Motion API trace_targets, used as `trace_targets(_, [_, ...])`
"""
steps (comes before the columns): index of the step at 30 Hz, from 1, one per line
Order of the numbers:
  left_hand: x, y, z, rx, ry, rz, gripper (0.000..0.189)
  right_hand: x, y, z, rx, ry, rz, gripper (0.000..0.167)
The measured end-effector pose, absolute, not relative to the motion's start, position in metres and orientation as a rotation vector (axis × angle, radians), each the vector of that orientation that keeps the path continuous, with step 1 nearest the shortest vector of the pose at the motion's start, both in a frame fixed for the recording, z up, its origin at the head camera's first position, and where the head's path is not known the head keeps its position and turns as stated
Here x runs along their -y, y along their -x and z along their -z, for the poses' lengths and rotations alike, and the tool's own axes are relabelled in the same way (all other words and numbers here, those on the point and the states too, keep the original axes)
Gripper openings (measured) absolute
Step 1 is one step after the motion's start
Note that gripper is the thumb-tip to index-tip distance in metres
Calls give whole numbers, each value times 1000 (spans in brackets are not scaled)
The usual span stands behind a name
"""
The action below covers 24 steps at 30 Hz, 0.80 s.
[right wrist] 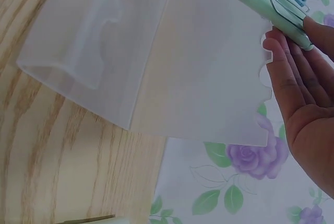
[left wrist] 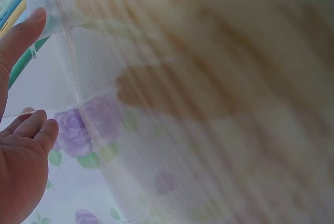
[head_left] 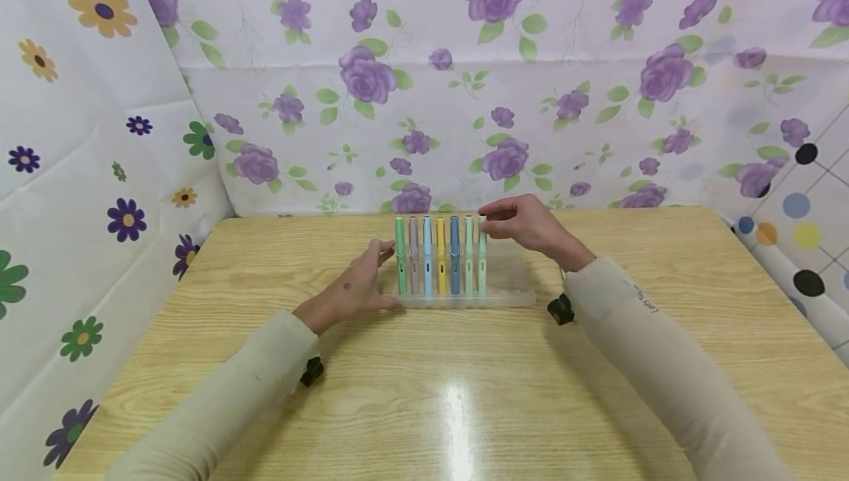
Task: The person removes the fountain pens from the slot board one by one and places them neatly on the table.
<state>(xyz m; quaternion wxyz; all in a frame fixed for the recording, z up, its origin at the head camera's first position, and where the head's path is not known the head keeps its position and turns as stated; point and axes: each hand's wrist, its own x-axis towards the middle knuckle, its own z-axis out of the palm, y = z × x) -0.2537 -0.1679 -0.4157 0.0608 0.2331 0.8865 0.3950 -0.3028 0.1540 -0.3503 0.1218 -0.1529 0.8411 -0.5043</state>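
A: Status on pen rack (head_left: 520, 300)?
B: At twelve o'clock, with pens (head_left: 441, 264) in a row. Pinching pale-green end pen (head_left: 482, 267) with right hand (head_left: 530, 226), likely for alignment.
A: With left hand (head_left: 354, 283)?
B: Seemingly clamped on nine o'clock end, probably against sliding; blurry in left wrist view.

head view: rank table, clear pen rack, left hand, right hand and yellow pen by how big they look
1. Table
2. Clear pen rack
3. Left hand and right hand: too alike to rank
4. Yellow pen

Cream sleeves (head_left: 666, 363), seemingly dark lettering (head_left: 645, 299)
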Motion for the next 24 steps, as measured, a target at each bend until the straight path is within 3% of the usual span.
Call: trace_targets(24, [167, 254, 414, -2674, -697, -1188, 95, -179, 299, 323, -2436, 401, 1502, 48])
